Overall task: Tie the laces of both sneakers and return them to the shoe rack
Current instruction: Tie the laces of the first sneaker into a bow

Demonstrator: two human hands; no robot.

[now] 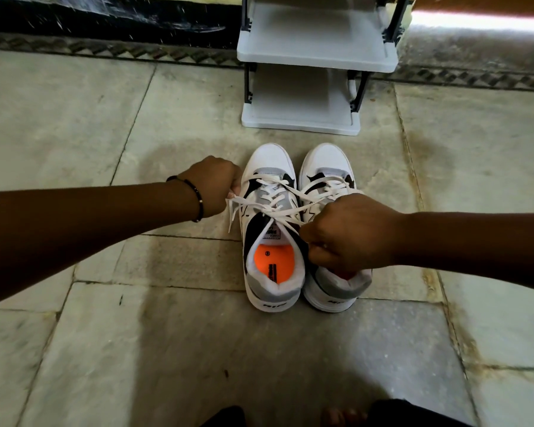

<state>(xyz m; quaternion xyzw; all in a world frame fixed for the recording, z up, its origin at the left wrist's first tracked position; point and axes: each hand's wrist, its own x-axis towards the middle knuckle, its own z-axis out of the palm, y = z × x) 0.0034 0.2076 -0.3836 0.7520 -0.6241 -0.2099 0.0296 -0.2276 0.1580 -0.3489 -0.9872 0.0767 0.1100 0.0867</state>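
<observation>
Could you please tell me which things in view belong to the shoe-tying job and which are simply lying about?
In the job: left sneaker, right sneaker, laces, shoe rack, left hand, right hand.

Lying about: nothing loose shows; only the floor and bracelet.

The top of the shoe rack is cut off by the upper edge. The inside of the right sneaker is hidden by the right hand. The fingertips of the left hand cannot be seen. Both arms are cut off at the sides.
</observation>
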